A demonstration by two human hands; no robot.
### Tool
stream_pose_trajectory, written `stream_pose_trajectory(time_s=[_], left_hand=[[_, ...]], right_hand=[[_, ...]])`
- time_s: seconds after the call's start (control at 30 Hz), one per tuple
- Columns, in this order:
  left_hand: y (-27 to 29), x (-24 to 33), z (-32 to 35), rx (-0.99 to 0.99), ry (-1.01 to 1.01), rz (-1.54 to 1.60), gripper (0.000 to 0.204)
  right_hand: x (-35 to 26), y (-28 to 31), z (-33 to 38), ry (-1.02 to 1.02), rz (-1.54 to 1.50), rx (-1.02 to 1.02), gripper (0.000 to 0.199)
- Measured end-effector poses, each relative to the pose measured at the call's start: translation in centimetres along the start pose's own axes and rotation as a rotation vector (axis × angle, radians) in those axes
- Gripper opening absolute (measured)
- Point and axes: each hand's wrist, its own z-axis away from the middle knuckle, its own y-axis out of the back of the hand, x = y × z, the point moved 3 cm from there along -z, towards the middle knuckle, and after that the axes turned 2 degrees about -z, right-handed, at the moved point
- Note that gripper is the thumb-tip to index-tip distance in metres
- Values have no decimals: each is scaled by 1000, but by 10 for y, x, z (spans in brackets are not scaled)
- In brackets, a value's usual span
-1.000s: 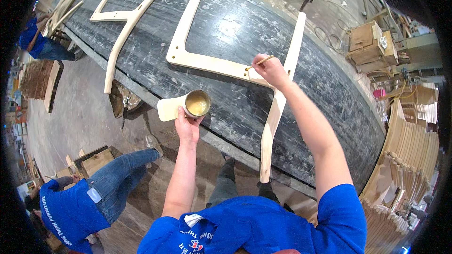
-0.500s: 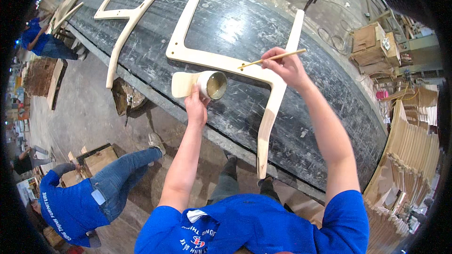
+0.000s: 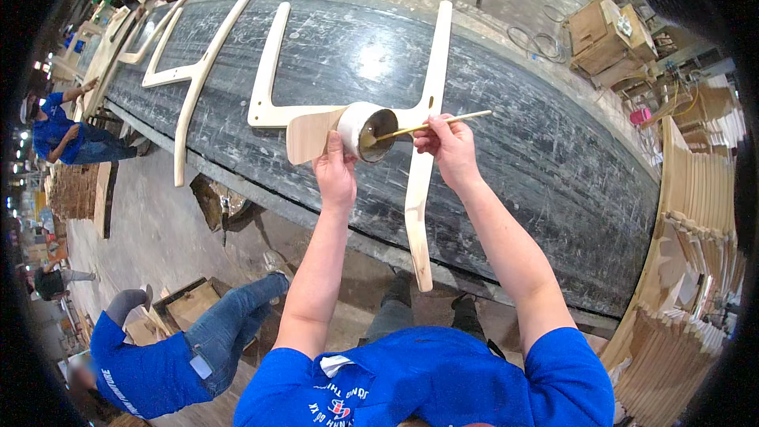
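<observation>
My left hand (image 3: 335, 178) is closed around a white round cup (image 3: 353, 131), tilted so its mouth faces right, with murky yellowish stuff inside. A flat, pale wooden piece (image 3: 307, 139) juts from the cup's left side; whether it is fixed there I cannot tell. My right hand (image 3: 447, 150) pinches a thin wooden stick (image 3: 470, 117), whose tip is inside the cup. Below both hands, a pale wooden chair side frame (image 3: 433, 63) lies on the dark table (image 3: 545, 190). The cup and my right hand cover part of its crossbar.
More wooden frames (image 3: 207, 63) lie farther left along the table. On the right stand stacks of curved wooden parts (image 3: 696, 182) and a wooden box (image 3: 597, 32). A person in blue (image 3: 150, 356) bends at lower left; other people stand at the table's far left end.
My right hand has moved left from above the frame's crossbar hole, and the stick's tip has gone into the cup. The cup now overlaps the crossbar; the whole view has shifted.
</observation>
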Motion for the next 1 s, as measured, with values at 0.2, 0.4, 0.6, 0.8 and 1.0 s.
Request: stream_pose_trajectory(time_s=[0.2, 0.4, 0.6, 0.8, 1.0], left_hand=[[-17, -20, 3, 103, 150, 140, 31], [-24, -48, 1, 138, 261, 183, 31], [-40, -74, -11, 83, 293, 210, 31], [-45, -105, -29, 49, 398, 243, 35], [-41, -124, -35, 140, 422, 225, 41]], right_hand=[[-27, 25, 7, 100, -62, -54, 12], [-24, 45, -1, 76, -95, 61, 8], [7, 75, -15, -169, -215, 331, 21], [-28, 79, -36, 46, -96, 134, 11], [-60, 78, -66, 348, 370, 149, 19]])
